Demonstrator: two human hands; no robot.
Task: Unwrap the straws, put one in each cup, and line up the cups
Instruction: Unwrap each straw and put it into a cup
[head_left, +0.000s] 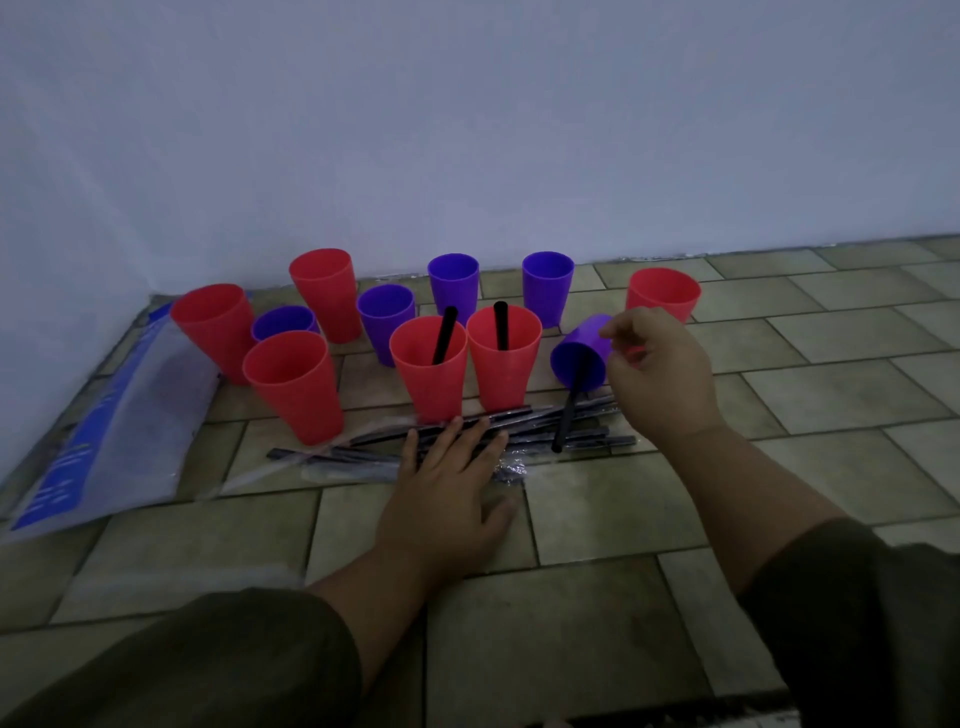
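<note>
From the head camera, down on the tiled floor (810, 395) by the wall: the left hand (447, 488) lies flat, fingers straight and spread, pressing on the pile of wrapped straws (353, 458) and gripping nothing. Over to the right hand (662, 371), fingers loosely curled, fingertips right at the base of a purple cup (584, 347). That cup is tipped over with its mouth toward the camera; whether the hand actually holds it or only touches it, I cannot tell. A black straw (566, 415) slants out of its mouth, its lower end down across the pile. Just left of it stand two red cups side by side, the left red cup (431, 374) and the right red cup (504, 369), upright, a black straw in each. Behind and to the left, more red and purple cups stand scattered with no straws in them. A clear and blue plastic bag (104, 431) lies at far left.
</note>
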